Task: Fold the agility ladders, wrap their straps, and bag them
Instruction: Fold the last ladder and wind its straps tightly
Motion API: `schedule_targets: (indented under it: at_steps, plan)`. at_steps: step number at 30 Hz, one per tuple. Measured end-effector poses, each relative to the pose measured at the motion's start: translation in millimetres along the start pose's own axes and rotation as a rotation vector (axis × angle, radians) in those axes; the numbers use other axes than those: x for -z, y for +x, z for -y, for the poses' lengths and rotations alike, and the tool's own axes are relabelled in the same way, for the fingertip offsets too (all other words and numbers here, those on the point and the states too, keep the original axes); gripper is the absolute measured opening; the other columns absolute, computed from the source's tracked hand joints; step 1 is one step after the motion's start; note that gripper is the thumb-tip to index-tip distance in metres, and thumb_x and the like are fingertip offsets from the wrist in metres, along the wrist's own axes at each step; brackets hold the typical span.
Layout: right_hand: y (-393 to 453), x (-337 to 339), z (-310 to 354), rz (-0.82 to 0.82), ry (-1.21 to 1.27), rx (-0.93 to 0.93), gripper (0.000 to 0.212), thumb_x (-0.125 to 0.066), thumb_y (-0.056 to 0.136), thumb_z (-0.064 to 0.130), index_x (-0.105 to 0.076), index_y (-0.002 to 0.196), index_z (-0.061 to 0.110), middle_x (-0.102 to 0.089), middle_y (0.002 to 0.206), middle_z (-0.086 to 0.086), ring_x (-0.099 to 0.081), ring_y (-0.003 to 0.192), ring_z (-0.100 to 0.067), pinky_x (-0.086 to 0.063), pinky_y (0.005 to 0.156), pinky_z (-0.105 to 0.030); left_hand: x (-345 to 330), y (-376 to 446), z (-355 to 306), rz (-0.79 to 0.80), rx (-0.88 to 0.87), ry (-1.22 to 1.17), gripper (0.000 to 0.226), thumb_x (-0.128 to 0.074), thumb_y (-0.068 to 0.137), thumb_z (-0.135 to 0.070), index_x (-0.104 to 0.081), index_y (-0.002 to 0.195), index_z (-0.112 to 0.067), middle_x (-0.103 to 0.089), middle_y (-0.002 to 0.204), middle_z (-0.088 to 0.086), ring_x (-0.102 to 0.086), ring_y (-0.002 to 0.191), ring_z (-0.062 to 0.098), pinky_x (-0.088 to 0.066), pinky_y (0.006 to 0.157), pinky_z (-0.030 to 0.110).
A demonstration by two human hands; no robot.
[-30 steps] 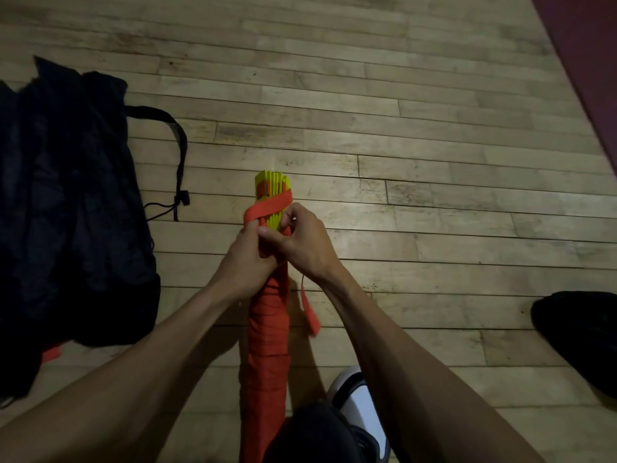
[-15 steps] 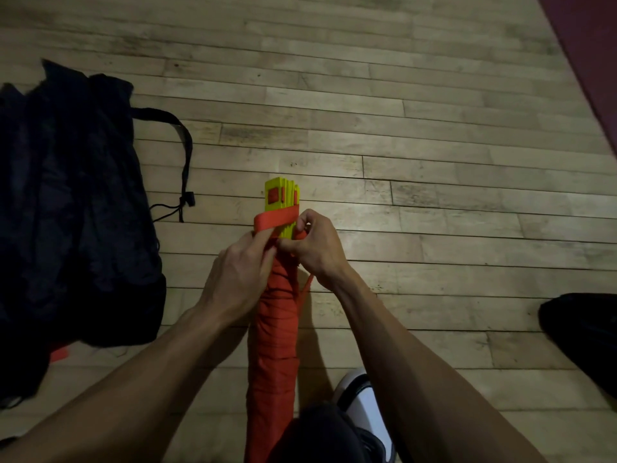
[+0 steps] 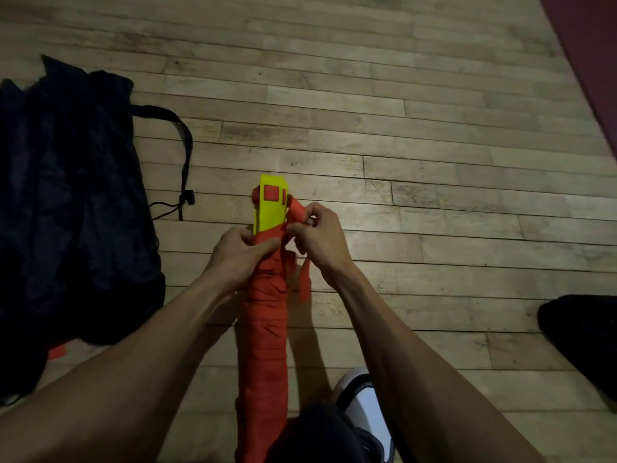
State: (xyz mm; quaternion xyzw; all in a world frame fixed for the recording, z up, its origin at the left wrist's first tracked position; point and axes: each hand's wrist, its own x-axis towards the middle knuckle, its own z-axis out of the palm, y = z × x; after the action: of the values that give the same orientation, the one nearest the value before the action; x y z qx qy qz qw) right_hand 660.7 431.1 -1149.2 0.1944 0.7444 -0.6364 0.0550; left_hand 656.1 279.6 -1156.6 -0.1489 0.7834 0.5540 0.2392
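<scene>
Wooden plank floor (image 3: 434,135) | folded ladder bundle (image 3: 265,322) upright at centre, yellow rungs (image 3: 269,212) exposed | left hand (image 3: 238,255) gripped wrapped top | right hand (image 3: 317,235) pinched orange strap (image 3: 295,210) | black bag (image 3: 66,212) lay left | risk: slackened pinch would likely unwind wraps.

- The wooden floor (image 3: 434,135) is pale, worn planks laid in staggered rows running across the view.
- A dark red mat or carpet (image 3: 591,55) covers the upper right corner, its edge cutting diagonally over the planks.
- Light is dim, brightest on the boards at the centre, darker toward the edges.
</scene>
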Motion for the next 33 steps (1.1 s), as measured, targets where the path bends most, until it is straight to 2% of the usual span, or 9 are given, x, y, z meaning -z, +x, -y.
schedule_targets:
  at_steps: [2,5,8,10,14,19,23,27,33]
  plan:
    - [0.3,-5.7,3.1,0.004,0.001,0.014,0.025,-0.065,0.075,0.003,-0.045,0.073,0.017,-0.055,0.061,-0.005,-0.051,0.054,-0.022,-0.044,0.055,-0.038,-1.9,-1.5,-1.0,-0.069,0.008,0.040,0.019,-0.078,0.079,-0.024,-0.063,0.090,-0.020,-0.071,0.083,0.000,-0.068,0.072,0.014,-0.054,0.063,0.029]
    - [-1.8,-18.1,4.6,0.045,-0.062,0.030,0.016,-0.060,0.067,0.014,-0.046,0.073,0.021,-0.057,0.065,-0.004,-0.056,0.061,-0.026,-0.051,0.060,-0.049,-11.5,-15.4,-5.3,0.096,0.044,-0.303,0.013,-0.058,0.090,0.004,-0.056,0.090,-0.010,-0.064,0.075,0.006,-0.064,0.059,0.012,-0.053,0.052,0.024]
    - [-3.0,-10.9,-1.1,0.062,-0.030,-0.010,0.017,-0.058,0.075,0.003,-0.048,0.073,0.017,-0.056,0.067,-0.008,-0.055,0.061,-0.025,-0.051,0.061,-0.045,-3.4,-18.0,-4.2,0.313,0.138,-0.611,0.028,-0.046,0.101,-0.017,-0.063,0.117,-0.002,-0.068,0.099,0.018,-0.069,0.087,0.028,-0.058,0.076,0.040]
    - [-5.2,-0.8,-1.3,0.078,0.004,-0.034,0.021,-0.057,0.080,-0.006,-0.048,0.076,0.012,-0.055,0.067,-0.006,-0.054,0.057,-0.019,-0.047,0.055,-0.033,-2.0,-13.3,-0.9,0.229,0.103,-0.534,0.027,-0.044,0.106,-0.022,-0.061,0.117,-0.003,-0.067,0.107,0.017,-0.070,0.095,0.027,-0.060,0.075,0.038]
    - [-6.6,6.6,0.5,0.054,0.001,0.002,0.023,-0.061,0.080,-0.005,-0.047,0.078,0.012,-0.054,0.066,-0.007,-0.050,0.053,-0.018,-0.042,0.049,-0.029,-6.5,-12.0,-2.7,0.187,0.044,-0.408,0.016,-0.056,0.101,-0.015,-0.063,0.105,-0.002,-0.072,0.084,0.008,-0.071,0.066,0.012,-0.054,0.053,0.022]
    - [-3.7,1.4,-0.9,0.044,-0.001,0.069,0.024,-0.063,0.076,0.000,-0.047,0.074,0.018,-0.052,0.064,-0.004,-0.048,0.057,-0.020,-0.041,0.055,-0.036,-7.6,-7.1,-12.2,0.087,0.034,-0.192,0.043,-0.086,0.069,-0.025,-0.072,0.105,-0.007,-0.075,0.096,0.017,-0.072,0.080,0.025,-0.057,0.071,0.034]
    - [-3.0,-1.9,4.1,0.074,0.032,0.083,0.021,-0.060,0.075,0.001,-0.049,0.076,0.019,-0.049,0.064,0.001,-0.048,0.062,-0.020,-0.043,0.058,-0.040,-12.8,-15.7,-17.8,0.217,0.042,-0.398,0.019,-0.056,0.096,-0.009,-0.065,0.113,-0.004,-0.069,0.098,0.018,-0.067,0.081,0.024,-0.058,0.061,0.028]
    - [-6.2,5.1,4.4,0.093,0.042,0.057,0.022,-0.055,0.078,-0.005,-0.047,0.077,0.015,-0.048,0.063,-0.003,-0.049,0.061,-0.022,-0.045,0.057,-0.041,1.1,-17.4,-16.3,0.443,0.118,-0.587,0.046,-0.030,0.107,-0.037,-0.067,0.116,-0.011,-0.070,0.108,0.021,-0.069,0.095,0.032,-0.056,0.086,0.044]
    - [-7.8,2.1,0.4,0.089,-0.004,0.107,0.019,-0.059,0.073,0.006,-0.047,0.075,0.020,-0.048,0.064,-0.005,-0.045,0.059,-0.019,-0.039,0.057,-0.036,1.4,-15.2,-13.1,0.305,0.164,-0.583,0.038,-0.037,0.107,-0.031,-0.061,0.115,-0.002,-0.072,0.089,0.016,-0.073,0.072,0.022,-0.062,0.065,0.034]
